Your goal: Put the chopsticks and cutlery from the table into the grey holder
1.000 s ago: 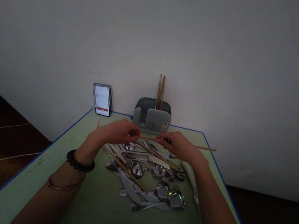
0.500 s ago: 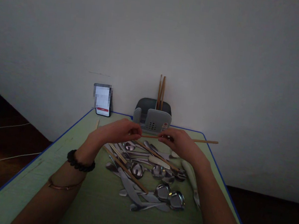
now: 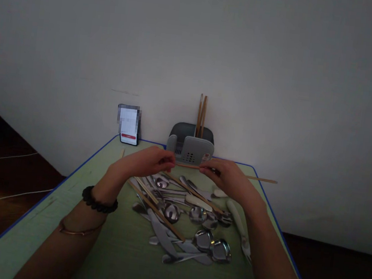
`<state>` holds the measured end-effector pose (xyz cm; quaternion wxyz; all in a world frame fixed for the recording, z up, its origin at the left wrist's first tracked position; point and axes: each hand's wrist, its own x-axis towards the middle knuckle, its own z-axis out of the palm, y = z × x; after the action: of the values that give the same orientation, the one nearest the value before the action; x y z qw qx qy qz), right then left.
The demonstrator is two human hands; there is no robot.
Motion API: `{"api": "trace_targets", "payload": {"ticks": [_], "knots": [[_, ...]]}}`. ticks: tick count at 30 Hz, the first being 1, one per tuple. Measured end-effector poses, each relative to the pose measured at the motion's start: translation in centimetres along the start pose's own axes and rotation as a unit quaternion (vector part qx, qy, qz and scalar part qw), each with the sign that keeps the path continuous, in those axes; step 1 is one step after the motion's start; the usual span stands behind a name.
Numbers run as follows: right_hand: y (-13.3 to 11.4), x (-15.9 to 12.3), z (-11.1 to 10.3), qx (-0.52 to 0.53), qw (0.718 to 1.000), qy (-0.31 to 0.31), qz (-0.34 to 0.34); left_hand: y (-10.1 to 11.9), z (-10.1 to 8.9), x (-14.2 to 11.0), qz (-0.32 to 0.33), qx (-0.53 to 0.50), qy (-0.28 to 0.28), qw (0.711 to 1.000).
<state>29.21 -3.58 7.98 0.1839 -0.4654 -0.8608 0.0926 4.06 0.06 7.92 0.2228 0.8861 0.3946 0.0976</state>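
A chopstick (image 3: 188, 166) is suspended above the table (image 3: 77, 181), just nearer than the holder (image 3: 198, 152); long axis left to right. Left hand (image 3: 152, 160): fingertips closed on its left end. Right hand (image 3: 225, 173): pinching it partway, right end projecting. Upright chopsticks (image 3: 205, 103) occupy the holder; spoons (image 3: 221, 251), knives (image 3: 162, 233) and loose chopsticks (image 3: 157, 211) remain heaped.

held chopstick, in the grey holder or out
Out: the held chopstick lies sideways in the right hand, in front of the grey holder.
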Motion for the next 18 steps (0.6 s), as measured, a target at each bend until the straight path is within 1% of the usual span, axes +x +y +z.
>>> {"api": "trace_targets", "payload": {"ticks": [4, 7, 10, 13, 15, 18], "knots": [[0.4, -0.2, -0.1, 0.012, 0.999, 0.043, -0.019, -0.2, -0.1, -0.1, 0.004, 0.001, 0.009, 1.0], [0.4, -0.2, -0.5, 0.041, 0.995, 0.089, -0.034, -0.2, -0.1, -0.1, 0.004, 0.001, 0.007, 1.0], [0.2, -0.1, -0.8, 0.056, 0.982, 0.166, -0.066, -0.1, -0.1, 0.0, -0.002, 0.012, 0.002, 1.0], [-0.1, -0.2, -0.8, 0.039, 0.965, 0.248, -0.08, 0.0, 0.0, 0.0, -0.006, 0.01, -0.001, 1.0], [-0.4, -0.2, -0.9, 0.053, 0.959, 0.266, -0.084, 0.0, 0.0, 0.0, -0.004, 0.007, -0.005, 1.0], [-0.7, -0.1, -1.1, 0.107, 0.955, 0.258, -0.104, -0.1, 0.1, 0.0, -0.001, 0.003, -0.005, 1.0]]}}
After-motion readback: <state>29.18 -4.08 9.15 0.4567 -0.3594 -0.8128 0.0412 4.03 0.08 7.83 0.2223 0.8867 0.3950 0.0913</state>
